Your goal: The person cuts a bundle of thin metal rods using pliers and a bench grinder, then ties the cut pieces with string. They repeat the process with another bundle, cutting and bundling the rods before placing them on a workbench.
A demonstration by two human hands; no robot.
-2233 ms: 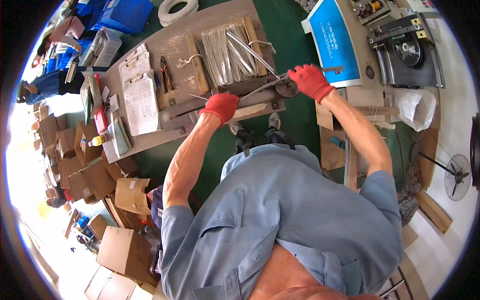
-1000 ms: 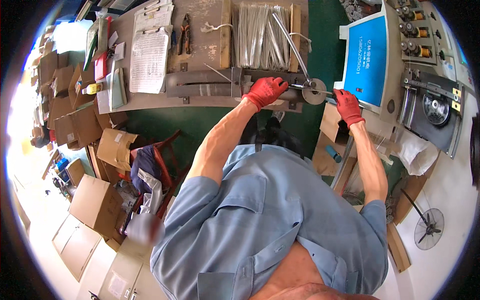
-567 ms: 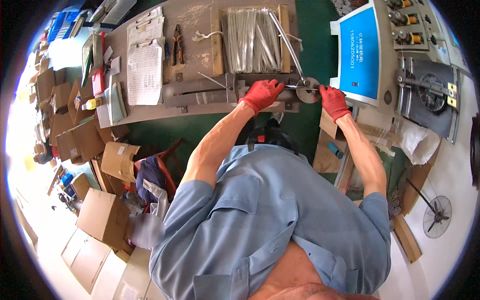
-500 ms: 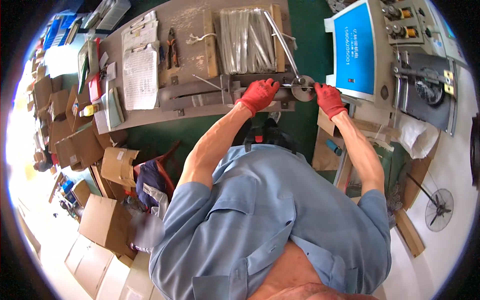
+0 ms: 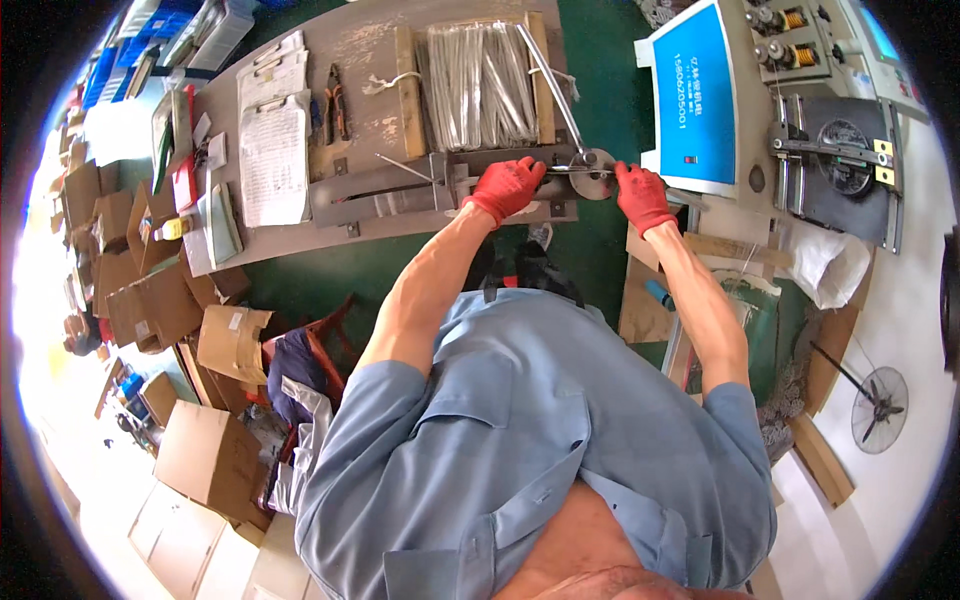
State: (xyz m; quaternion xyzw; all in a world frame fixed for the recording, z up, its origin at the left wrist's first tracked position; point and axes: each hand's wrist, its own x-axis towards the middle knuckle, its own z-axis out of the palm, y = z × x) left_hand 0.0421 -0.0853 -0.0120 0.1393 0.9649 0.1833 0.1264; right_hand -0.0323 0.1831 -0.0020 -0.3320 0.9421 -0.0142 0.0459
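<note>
My left hand point(image 5: 508, 190), in a red glove, is closed at the right end of a long metal bending fixture point(image 5: 385, 192) on the bench edge. My right hand point(image 5: 643, 197), also red-gloved, is closed just right of a round steel disc point(image 5: 597, 186). A thin metal rod point(image 5: 562, 170) runs between the two hands across the disc; my fingers hide its ends. From the disc a long lever handle point(image 5: 552, 85) slants up and away to the left, with neither hand on it.
Behind the fixture, a bundle of thin metal strips point(image 5: 480, 85) lies between wooden blocks point(image 5: 409, 95). Pliers point(image 5: 336, 105) and clipboards with paper point(image 5: 275, 160) lie farther left. A machine with a blue panel point(image 5: 697, 95) stands at right. Cardboard boxes point(image 5: 208, 450) crowd the left.
The whole view has shifted slightly left. Both hands keep nearly the same grip and place beside the disc.
</note>
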